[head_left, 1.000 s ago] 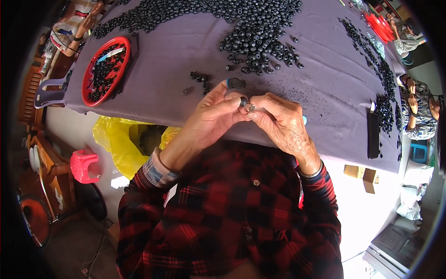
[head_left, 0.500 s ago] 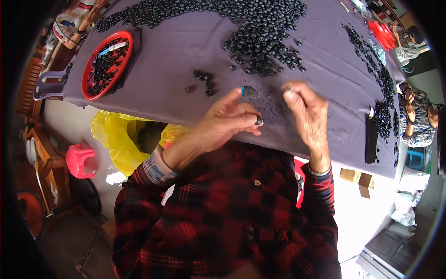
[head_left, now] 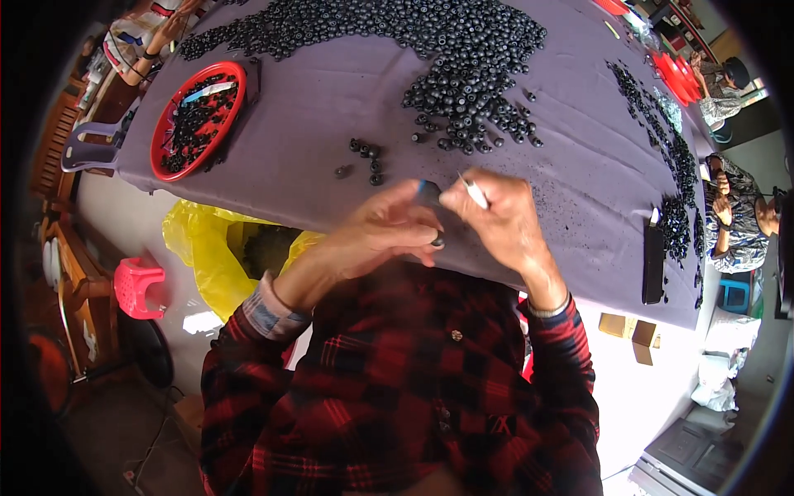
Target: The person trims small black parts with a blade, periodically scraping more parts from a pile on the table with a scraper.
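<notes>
Left hand (head_left: 389, 231) held above the near edge of the counter (head_left: 314, 99), fingers pinched on a small dark round piece (head_left: 430, 195); another dark bit shows at the fingertips lower down. Right hand (head_left: 500, 219) just beside it, touching, fingers gripping a thin white stick (head_left: 474, 192). Few loose dark pieces (head_left: 366, 157) on the purple cloth nearby, big pile (head_left: 471, 66) farther back. Red tray (head_left: 197, 120) w/ more pieces at left. Black bar (head_left: 653, 264) at right edge.

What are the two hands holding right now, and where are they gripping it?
The left hand pinches a small round black bead at its fingertips. The right hand grips a thin white needle-like tool near its lower end.
</notes>
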Demonstrator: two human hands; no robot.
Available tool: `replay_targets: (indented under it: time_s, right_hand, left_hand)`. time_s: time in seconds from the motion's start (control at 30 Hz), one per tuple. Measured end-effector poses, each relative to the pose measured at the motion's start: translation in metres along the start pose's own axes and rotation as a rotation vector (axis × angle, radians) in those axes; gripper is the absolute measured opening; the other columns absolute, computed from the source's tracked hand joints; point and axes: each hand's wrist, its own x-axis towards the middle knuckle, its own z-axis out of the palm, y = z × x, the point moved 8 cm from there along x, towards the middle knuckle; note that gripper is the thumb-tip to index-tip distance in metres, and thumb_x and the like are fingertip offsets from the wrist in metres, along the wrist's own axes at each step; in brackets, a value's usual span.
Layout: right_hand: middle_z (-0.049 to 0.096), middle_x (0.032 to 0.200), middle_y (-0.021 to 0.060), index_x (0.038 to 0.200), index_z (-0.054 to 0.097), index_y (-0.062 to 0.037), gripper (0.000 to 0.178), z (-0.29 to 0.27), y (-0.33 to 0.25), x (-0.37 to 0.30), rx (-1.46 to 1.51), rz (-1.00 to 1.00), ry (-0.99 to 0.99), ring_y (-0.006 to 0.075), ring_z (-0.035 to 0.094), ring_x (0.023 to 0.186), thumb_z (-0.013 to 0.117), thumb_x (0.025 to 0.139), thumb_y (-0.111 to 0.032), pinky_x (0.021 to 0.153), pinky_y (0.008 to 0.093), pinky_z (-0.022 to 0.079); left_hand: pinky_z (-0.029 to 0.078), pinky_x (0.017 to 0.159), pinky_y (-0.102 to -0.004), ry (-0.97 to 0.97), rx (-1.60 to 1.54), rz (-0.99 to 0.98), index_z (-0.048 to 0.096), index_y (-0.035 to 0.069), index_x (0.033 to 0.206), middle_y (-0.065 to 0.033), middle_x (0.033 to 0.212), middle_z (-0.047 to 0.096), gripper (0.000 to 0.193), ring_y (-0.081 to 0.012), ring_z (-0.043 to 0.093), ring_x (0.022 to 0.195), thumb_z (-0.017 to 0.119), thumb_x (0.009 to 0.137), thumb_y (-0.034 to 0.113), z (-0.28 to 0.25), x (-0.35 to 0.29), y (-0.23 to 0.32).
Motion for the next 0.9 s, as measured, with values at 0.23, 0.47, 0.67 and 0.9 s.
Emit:
replay_targets:
  time_s: [0.23,0.47,0.67,0.9]
  right_hand:
    - [0.06,0.074,0.0095,0.083,0.064,-0.0035,0.015,-0.003,0.002,0.056,-0.38,-0.244,0.163,0.026,0.059,0.064,0.074,0.075,-0.012,0.06,0.0351,0.048]
    - [0.06,0.082,0.0091,0.084,0.064,-0.0062,0.016,0.038,0.019,0.084,-0.652,-0.291,0.05,0.0328,0.064,0.075,0.073,0.072,-0.011,0.064,0.0422,0.052]
    - [0.059,0.077,0.0112,0.084,0.064,-0.0042,0.014,0.014,-0.011,0.055,-0.328,-0.284,0.1,0.0343,0.061,0.071,0.065,0.07,-0.003,0.062,0.0412,0.049]
    - [0.061,0.075,0.0112,0.085,0.058,-0.0056,0.02,-0.004,-0.028,-0.003,-0.315,-0.289,0.101,0.0355,0.061,0.067,0.065,0.067,-0.001,0.056,0.0399,0.048]
  left_hand:
    - [0.049,0.062,-0.0292,0.504,1.241,0.456,0.056,0.002,0.099,-0.0078,0.083,0.065,0.023,-0.0162,0.064,0.07,0.07,0.081,0.005,-0.041,-0.022,0.081]
    - [0.047,0.06,-0.0424,0.698,1.698,0.69,0.06,0.004,0.092,-0.0122,0.078,0.058,0.022,-0.0347,0.06,0.07,0.072,0.074,0.007,-0.04,-0.021,0.089]
    - [0.049,0.062,-0.043,0.678,1.451,0.755,0.059,0.002,0.095,-0.0159,0.083,0.058,0.024,-0.0384,0.059,0.073,0.072,0.077,0.011,-0.022,-0.022,0.097]
    - [0.043,0.065,-0.0183,0.251,0.54,0.391,0.053,0.007,0.111,0.0016,0.087,0.061,0.027,-0.0026,0.052,0.075,0.064,0.087,0.002,0.0,0.02,0.028]
